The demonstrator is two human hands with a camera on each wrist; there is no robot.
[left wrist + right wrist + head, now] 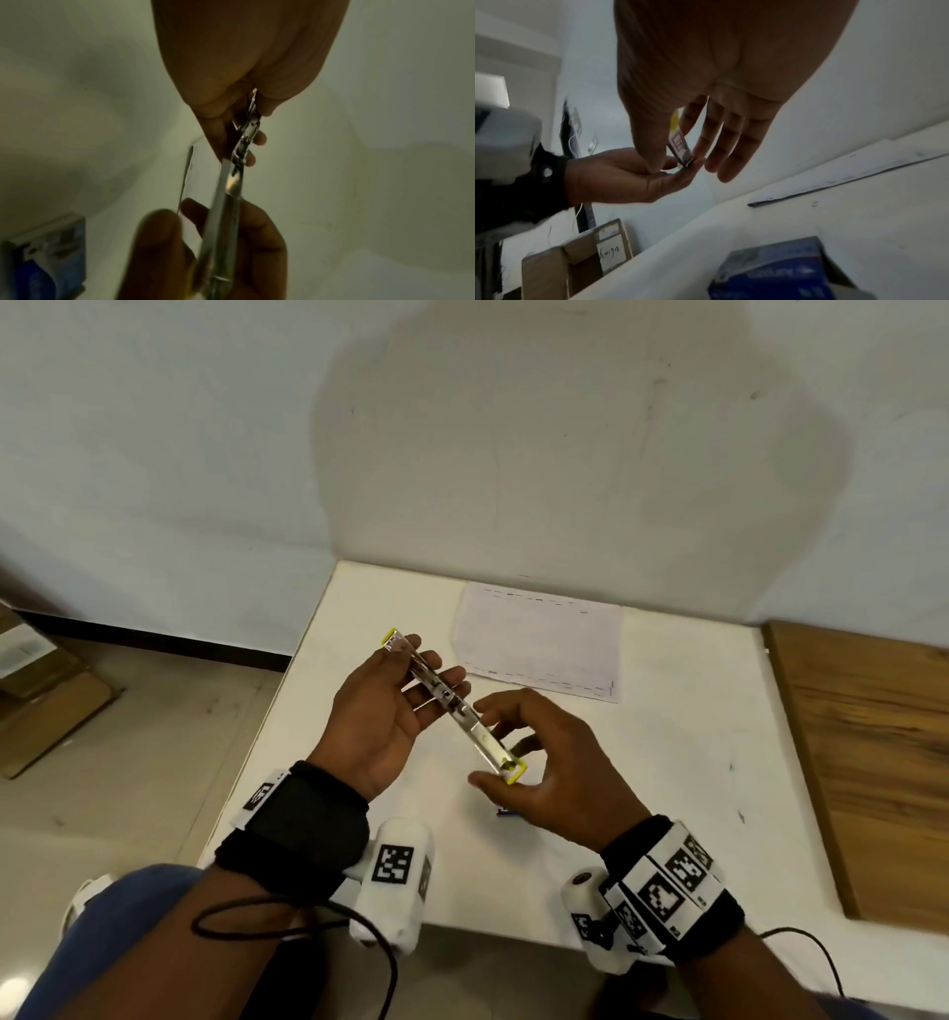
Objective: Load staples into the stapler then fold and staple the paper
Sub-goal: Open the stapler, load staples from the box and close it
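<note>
A slim metal stapler (452, 703) with yellow ends is swung open into one long strip and held above the white table (667, 788). My left hand (426, 675), palm up, grips its far half; the same grip shows in the left wrist view on the stapler (241, 154). My right hand (503, 752) pinches the near yellow end between thumb and forefinger, and the right wrist view shows that pinch on the stapler (680, 146). A blue staple box (506, 810) lies on the table under my right hand. The white paper (539, 642) lies flat behind the hands.
A wooden board (873, 762) adjoins the table on the right. Cardboard boxes (41, 690) stand on the floor to the left. A pale wall rises right behind the table's far edge.
</note>
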